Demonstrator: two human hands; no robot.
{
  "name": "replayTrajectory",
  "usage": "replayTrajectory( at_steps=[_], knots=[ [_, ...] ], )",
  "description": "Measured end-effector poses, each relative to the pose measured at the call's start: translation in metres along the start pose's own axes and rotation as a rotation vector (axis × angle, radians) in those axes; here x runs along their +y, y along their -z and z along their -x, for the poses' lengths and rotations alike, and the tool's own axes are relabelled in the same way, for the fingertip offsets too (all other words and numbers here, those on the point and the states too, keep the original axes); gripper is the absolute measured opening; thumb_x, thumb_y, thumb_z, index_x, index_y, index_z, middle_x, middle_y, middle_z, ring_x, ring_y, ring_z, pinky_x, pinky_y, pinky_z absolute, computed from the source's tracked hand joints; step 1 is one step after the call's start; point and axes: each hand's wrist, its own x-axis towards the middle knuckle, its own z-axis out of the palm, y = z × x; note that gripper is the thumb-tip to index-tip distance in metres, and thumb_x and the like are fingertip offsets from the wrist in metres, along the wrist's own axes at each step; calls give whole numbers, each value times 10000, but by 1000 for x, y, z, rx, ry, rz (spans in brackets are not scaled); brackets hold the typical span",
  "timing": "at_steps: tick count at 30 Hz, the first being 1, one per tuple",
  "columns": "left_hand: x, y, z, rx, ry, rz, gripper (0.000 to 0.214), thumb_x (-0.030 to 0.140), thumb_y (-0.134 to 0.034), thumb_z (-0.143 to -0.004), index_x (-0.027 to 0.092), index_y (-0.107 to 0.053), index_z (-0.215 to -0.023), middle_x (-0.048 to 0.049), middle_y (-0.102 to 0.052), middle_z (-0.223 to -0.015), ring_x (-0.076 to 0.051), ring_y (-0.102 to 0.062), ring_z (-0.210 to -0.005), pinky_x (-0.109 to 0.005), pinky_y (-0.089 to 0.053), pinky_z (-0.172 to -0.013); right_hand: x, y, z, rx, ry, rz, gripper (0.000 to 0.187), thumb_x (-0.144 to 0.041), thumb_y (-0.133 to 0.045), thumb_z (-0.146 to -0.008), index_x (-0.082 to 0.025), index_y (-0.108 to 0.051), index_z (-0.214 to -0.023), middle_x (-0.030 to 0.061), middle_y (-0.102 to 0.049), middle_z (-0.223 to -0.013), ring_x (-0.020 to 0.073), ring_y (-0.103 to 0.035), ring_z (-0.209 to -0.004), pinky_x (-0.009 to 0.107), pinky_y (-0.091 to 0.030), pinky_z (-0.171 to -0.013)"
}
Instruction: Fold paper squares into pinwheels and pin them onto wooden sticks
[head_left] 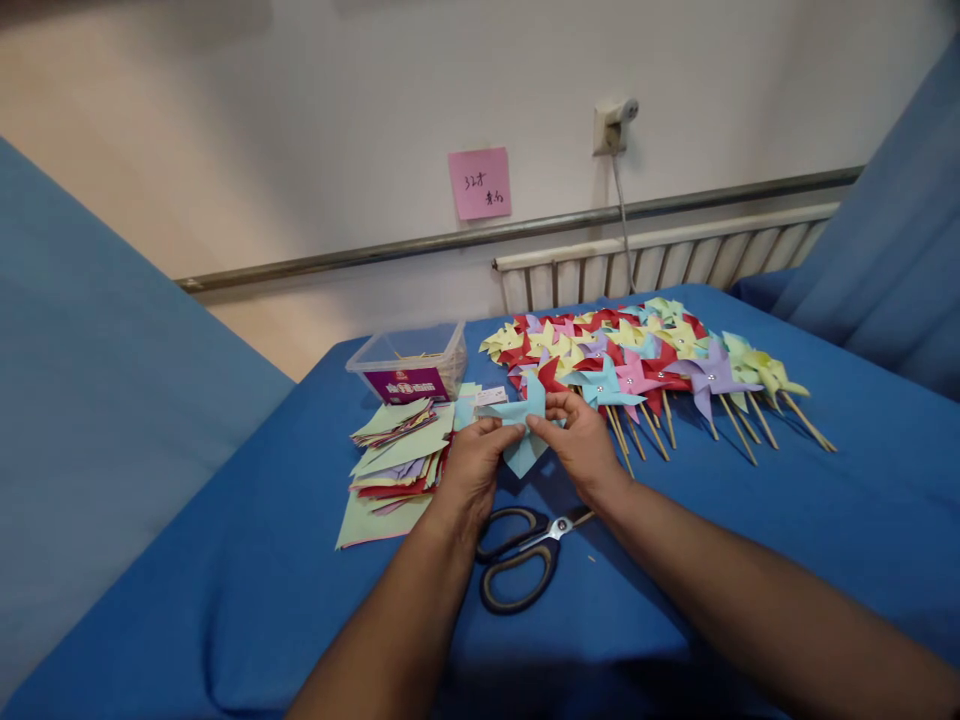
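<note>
A light blue paper pinwheel [525, 459] is held up between both hands, its blades folded toward the middle. My left hand [480, 455] pinches it from the left side, thumb near the centre. On the other side my right hand [581, 440] grips it, thumb and fingers also close to the centre. Whether a pin is there is hidden by the fingers. Below the hands, scissors [536, 550] with dark handles lie on the blue cloth. A stack of coloured paper [397, 465] sits just left of my left hand.
Many finished pinwheels on sticks [637, 350] are heaped at the back right. A clear plastic box [412, 365] with a purple label stands behind the paper stack. Blue cloth covers the table [285, 590]; a radiator [660, 262] runs along the wall behind.
</note>
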Motion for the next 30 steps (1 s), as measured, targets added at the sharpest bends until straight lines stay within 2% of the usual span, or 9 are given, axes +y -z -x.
replayTrajectory(
  at_steps=[3, 6, 9, 11, 15, 19, 24, 30],
  knots=[
    [4, 2, 0, 1, -7, 79, 206, 154, -808, -539, 106, -674, -689, -24, -653, -615, -124, -586, -547, -244, -470, -569, -2, 1, 2, -37, 140, 59, 385, -287, -733, -706, -211, -574, -1049, 57, -681, -969, 215, -661, -899, 388, -538, -824],
    [10, 4, -2, 4, -2, 175, 199, 121, -793, -550, 112, -665, -702, -12, -648, -625, -121, -584, -556, -244, -490, -580, -7, 4, 5, -80, 394, 247, 493, -171, -672, -734, -254, -529, -1198, 87, -593, -1247, 229, -584, -1154, 431, -468, -1007],
    [17, 6, -3, 15, 20, 261, 229, 78, -764, -563, 111, -680, -773, -30, -694, -717, -143, -625, -622, -260, -522, -625, -11, 7, 10, -165, 597, 492, 511, -70, -606, -732, -291, -567, -1191, 74, -452, -1404, 244, -444, -1326, 468, -390, -1094],
    [21, 6, -2, 22, 37, 306, 259, 55, -747, -569, 110, -688, -815, -38, -715, -771, -152, -643, -659, -266, -534, -648, -12, 8, 13, -214, 667, 604, 482, -51, -601, -727, -299, -608, -1140, 58, -383, -1460, 263, -383, -1373, 497, -350, -1117],
    [23, 3, 0, 15, 51, 328, 264, 41, -742, -569, 131, -682, -809, -30, -718, -798, -146, -637, -670, -253, -518, -637, -12, 8, 13, -234, 681, 679, 296, -134, -669, -750, -291, -673, -1001, 49, -405, -1456, 292, -396, -1353, 515, -356, -1094],
    [18, 3, 1, -1, 6, 260, 219, 88, -782, -551, 131, -656, -725, -10, -655, -686, -125, -588, -612, -249, -484, -613, -14, 8, 10, -177, 632, 600, 25, -250, -685, -812, -270, -693, -826, 57, -512, -1348, 269, -457, -1297, 479, -380, -1074],
    [9, 3, -1, -10, -67, 178, 207, 150, -805, -540, 137, -635, -656, 4, -602, -611, -120, -557, -593, -244, -463, -598, -13, 7, 9, -138, 537, 501, 121, -313, -656, -845, -238, -672, -751, 80, -574, -1238, 246, -536, -1207, 429, -409, -1033],
    [5, 1, 0, 50, -39, 123, 248, 179, -831, -516, 152, -596, -591, 9, -594, -575, -106, -527, -538, -242, -432, -555, -11, 8, 5, -32, 487, 527, 169, -296, -656, -820, -214, -622, -676, 96, -623, -1114, 254, -591, -1108, 427, -418, -995]
  ],
)
